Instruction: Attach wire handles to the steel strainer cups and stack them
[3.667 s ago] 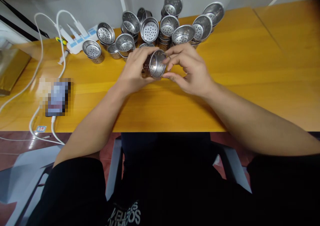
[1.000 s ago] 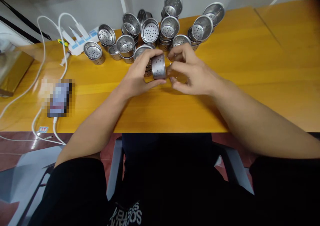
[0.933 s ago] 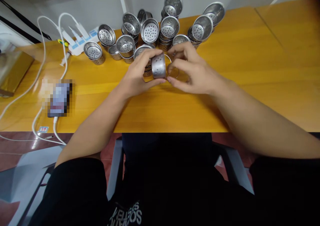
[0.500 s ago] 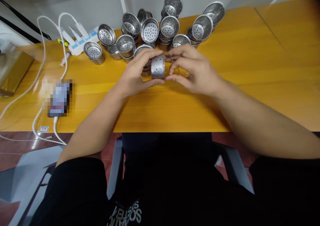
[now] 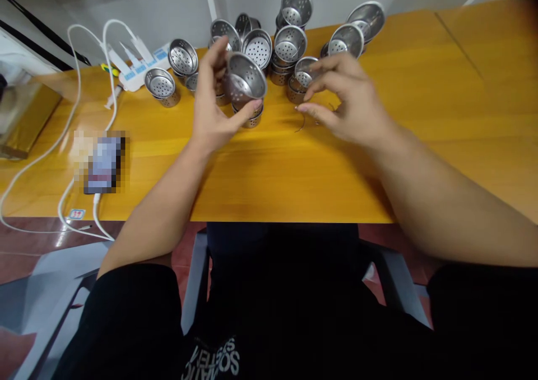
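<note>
My left hand (image 5: 213,106) is closed around a perforated metal strainer cup (image 5: 247,79), thumb at the front and fingers at the far side. The cup is raised above the table and tilted, its mouth turned up and partly toward me. Another perforated cup (image 5: 253,121) stands on the table just under it, mostly hidden. To the right, clear of the held cup, my right hand (image 5: 342,101) pinches a thin curved wire (image 5: 301,124) between thumb and fingers. Part of the wire is hidden by the fingers.
Several perforated cups, some stacked, line the back of the table (image 5: 269,184), among them a stack (image 5: 290,46) and a tilted cup (image 5: 347,39). At left are a cup pair (image 5: 161,86), a white power strip (image 5: 143,69), a phone (image 5: 104,166) and white cables (image 5: 78,116).
The held cup has turned from lying sideways to mouth upward and moved slightly left and up. My right hand has drawn away to the right with the wire.
</note>
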Demonstrator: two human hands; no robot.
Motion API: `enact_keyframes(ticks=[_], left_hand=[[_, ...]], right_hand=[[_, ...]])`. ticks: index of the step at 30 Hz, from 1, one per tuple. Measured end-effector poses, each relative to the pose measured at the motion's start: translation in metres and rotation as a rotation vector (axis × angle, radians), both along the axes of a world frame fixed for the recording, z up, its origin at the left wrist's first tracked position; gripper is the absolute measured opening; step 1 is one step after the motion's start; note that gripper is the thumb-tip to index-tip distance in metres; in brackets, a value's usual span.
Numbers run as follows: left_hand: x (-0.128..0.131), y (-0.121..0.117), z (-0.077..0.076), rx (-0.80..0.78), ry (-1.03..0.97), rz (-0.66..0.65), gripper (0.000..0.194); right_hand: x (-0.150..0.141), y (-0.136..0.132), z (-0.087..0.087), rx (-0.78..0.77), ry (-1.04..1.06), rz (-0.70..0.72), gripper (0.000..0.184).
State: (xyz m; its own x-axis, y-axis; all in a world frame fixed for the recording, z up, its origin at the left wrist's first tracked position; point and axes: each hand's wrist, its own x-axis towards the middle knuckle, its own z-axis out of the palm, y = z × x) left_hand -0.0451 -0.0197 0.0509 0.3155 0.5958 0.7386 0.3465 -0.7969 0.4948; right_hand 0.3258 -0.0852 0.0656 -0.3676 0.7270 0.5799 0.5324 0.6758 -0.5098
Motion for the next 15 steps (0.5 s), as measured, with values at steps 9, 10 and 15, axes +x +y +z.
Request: enact_keyframes(ticks=[9,10,15], left_hand=[[-0.01,0.052,-0.044,-0.08,-0.003,-0.067,0.118],[-0.009,0.051,-0.045,-0.096,-0.012,-0.041,0.118],[-0.007,0.043,-0.044,-0.073,-0.03,0.047,0.109]], right_hand=[[0.009,0.019,-0.03,-0.143,-0.216,0.104,0.05],[0.008,0.019,-0.031,-0.142,-0.21,0.1,0.049],[0.006,0.019,-0.034,-0.163,-0.207,0.089,0.051]])
